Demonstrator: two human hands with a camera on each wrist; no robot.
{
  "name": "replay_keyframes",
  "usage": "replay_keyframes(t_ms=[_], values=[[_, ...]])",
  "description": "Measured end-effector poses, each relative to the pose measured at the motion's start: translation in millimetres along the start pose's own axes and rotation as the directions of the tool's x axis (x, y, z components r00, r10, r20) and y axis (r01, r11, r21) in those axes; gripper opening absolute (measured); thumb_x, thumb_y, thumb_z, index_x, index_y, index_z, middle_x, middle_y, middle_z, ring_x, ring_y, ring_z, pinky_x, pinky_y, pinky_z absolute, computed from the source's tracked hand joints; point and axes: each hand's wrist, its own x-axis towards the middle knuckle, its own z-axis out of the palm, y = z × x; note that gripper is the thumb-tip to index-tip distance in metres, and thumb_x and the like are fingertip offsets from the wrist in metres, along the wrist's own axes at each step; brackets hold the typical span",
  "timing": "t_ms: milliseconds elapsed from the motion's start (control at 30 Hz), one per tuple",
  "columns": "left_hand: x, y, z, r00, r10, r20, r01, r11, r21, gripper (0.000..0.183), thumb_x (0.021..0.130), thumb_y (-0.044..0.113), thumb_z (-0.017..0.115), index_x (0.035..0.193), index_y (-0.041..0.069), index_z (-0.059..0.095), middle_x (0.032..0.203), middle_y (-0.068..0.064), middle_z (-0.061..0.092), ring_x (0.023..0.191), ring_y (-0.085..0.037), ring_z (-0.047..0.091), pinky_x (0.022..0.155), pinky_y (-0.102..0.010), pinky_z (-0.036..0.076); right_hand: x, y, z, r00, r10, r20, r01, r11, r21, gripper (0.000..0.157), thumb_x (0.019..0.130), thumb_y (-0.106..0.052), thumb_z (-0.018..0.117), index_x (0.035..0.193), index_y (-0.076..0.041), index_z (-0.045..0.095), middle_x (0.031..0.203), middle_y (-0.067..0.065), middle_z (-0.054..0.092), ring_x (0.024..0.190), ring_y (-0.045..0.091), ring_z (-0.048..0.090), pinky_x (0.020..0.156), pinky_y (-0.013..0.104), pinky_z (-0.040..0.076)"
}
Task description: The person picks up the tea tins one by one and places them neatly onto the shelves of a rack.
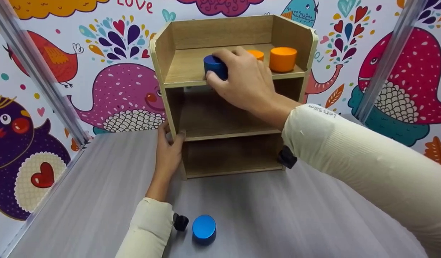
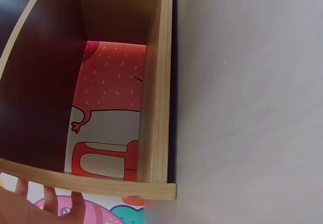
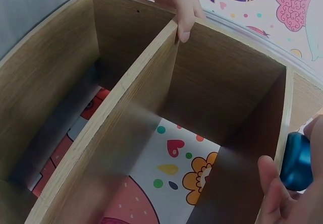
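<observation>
Wooden shelf (image 1: pixel 222 34) with three levels stands on a grey desk (image 1: pixel 109 186), its front towards the person. At the front edge of the shelf's top level, left of its middle, is a dark blue cylinder (image 1: pixel 214 66). The right hand (image 1: pixel 243 79) holds it, the fingers and thumb curled round its sides; whether its base touches the board I cannot tell. Further right on the shelf's top level are two orange cylinders: one (image 1: pixel 283 60) near the shelf's right wall, the other (image 1: pixel 256 54) partly hidden behind the right hand. The left hand (image 1: pixel 168 152) grips the shelf's left side panel, thumb over the front edge, fingers along the outer face. A brighter blue cylinder (image 1: pixel 204 229) stands upright on the desk, well in front of the shelf. Behind the shelf is a wall (image 1: pixel 195 7) printed with colourful animals and hearts.
</observation>
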Motion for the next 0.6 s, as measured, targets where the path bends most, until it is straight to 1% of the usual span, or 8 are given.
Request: replay_keyframes(t_ms=[267,467,600], values=[[-0.2,0.6,1.3,1.0,-0.005,0.006,0.005,1.0,-0.005,0.059,0.102,0.029,0.058,0.153,0.017,0.032,0.146,-0.01,0.041,0.12,-0.027,0.049,0.099,-0.042,0.042,1.1,0.6,-0.6,1.0,0.028,0.011,-0.028,0.999,-0.022,0.052,0.099,-0.052,0.054,0.146,-0.031,0.054,0.144,0.005,0.058,0.117,0.03,0.064,0.101,0.047,0.052],[-0.4,0.7,0.2,1.0,-0.015,0.012,0.016,1.0,-0.002,0.057,0.102,0.032,0.057,0.153,0.019,0.033,0.147,-0.008,0.04,0.116,-0.027,0.047,0.095,-0.04,0.04,1.5,1.0,-0.4,1.0,0.022,0.008,-0.022,0.999,-0.032,0.052,0.098,-0.051,0.053,0.146,-0.031,0.054,0.144,0.005,0.057,0.115,0.031,0.065,0.099,0.047,0.053],[-0.9,1.1,-1.0,1.0,-0.023,0.017,0.023,1.0,0.008,0.058,0.103,0.033,0.056,0.153,0.019,0.032,0.147,-0.008,0.04,0.117,-0.027,0.047,0.095,-0.04,0.04,1.4,0.6,0.1,1.0,0.018,0.008,-0.017,0.999,-0.036,0.053,0.098,-0.052,0.054,0.147,-0.03,0.053,0.144,0.006,0.057,0.114,0.031,0.065,0.099,0.047,0.053]])
